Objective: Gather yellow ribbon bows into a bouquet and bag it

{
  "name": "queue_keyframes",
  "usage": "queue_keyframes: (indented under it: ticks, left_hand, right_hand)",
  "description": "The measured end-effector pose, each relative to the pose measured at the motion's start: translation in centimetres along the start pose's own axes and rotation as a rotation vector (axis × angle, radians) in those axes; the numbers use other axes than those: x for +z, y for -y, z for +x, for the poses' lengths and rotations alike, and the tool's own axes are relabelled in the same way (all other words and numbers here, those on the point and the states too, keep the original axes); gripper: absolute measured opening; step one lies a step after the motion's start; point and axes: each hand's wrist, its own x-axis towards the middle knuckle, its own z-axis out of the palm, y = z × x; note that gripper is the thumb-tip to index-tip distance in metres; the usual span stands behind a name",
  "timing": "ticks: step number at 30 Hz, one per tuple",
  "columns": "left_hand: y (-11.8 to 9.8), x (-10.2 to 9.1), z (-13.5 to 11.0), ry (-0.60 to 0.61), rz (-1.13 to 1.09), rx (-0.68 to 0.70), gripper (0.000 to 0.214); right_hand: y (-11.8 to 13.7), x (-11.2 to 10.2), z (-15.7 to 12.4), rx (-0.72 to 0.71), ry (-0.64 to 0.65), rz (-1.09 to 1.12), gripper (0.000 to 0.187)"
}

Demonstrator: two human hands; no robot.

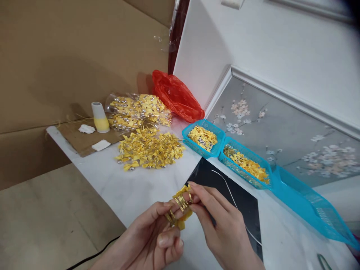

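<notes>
My left hand (153, 234) is closed around a row of gold wire rings (181, 202) with yellow ribbon pieces (182, 221). Some of the rings sit around one of its fingers, which points up and to the right. At that fingertip, my right hand (225, 223) pinches the last ring and ribbon piece between thumb and forefinger. Beyond the hands lies a loose pile of yellow ribbon pieces with silvery beads (152, 150). A black mat (222, 191) with a thin white cord (229, 187) lies under and behind my right hand.
A blue basket (194, 146) and another blue basket (249, 182) hold more ribbon pieces; a blue tray (303, 210) adjoins them. Behind the pile are a filled clear bag (137, 108), a red plastic bag (177, 95) and a thread cone (100, 120) on cardboard (75, 138).
</notes>
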Motion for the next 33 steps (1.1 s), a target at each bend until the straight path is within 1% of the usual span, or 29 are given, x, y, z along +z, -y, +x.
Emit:
queue_keyframes:
  ticks: [8, 12, 14, 18, 20, 22, 23, 24, 26, 28, 30, 33]
  left_hand:
    - [-0.1, 0.2, 0.5, -0.024, 0.067, 0.036, 0.010]
    - [-0.1, 0.1, 1.0, -0.081, 0.141, 0.075, 0.014]
    - [-0.1, 0.0, 1.3, -0.110, 0.165, 0.101, 0.013]
    - [-0.3, -0.3, 1.7, -0.124, 0.130, 0.111, 0.011]
    - [-0.5, -0.3, 2.0, -0.163, 0.108, 0.133, 0.013]
    - [-0.9, -0.3, 2.1, -0.252, 0.084, 0.193, 0.011]
    - [-1.1, -0.3, 2.2, -0.304, 0.070, 0.227, 0.010]
    - [-1.3, -0.3, 2.2, -0.349, 0.058, 0.258, 0.011]
    - [-1.8, -0.2, 2.1, -0.411, 0.032, 0.303, 0.016]
    - [-2.3, -0.2, 1.9, -0.439, 0.005, 0.329, 0.022]
    - [-2.6, -0.3, 1.7, -0.456, -0.015, 0.350, 0.025]
    - [-2.9, -0.6, 1.3, -0.472, -0.012, 0.354, 0.028]
  right_hand:
    - [-0.5, 0.4, 0.0, 0.027, 0.034, -0.002, 0.051]
    - [-1.0, 1.1, 0.0, 0.010, 0.089, 0.003, 0.052]
    - [-1.1, 1.6, 0.2, 0.004, 0.106, 0.027, 0.054]
    - [-0.9, 2.4, 0.7, -0.052, 0.152, 0.077, 0.059]
    - [-0.9, 2.4, 1.3, -0.042, 0.204, 0.111, 0.059]
    - [-1.1, 2.3, 2.1, 0.001, 0.236, 0.151, 0.055]
    - [-1.4, 2.2, 2.7, 0.028, 0.229, 0.163, 0.051]
    - [-1.9, 2.3, 3.4, 0.060, 0.204, 0.165, 0.047]
    - [-3.3, 2.8, 4.9, 0.149, 0.114, 0.137, 0.036]
    - [-5.1, 4.1, 6.6, 0.263, 0.046, 0.092, 0.026]
    - [-7.0, 5.7, 8.0, 0.356, 0.040, 0.062, 0.023]
    - [-8.9, 8.0, 9.1, 0.414, 0.050, 0.045, 0.018]
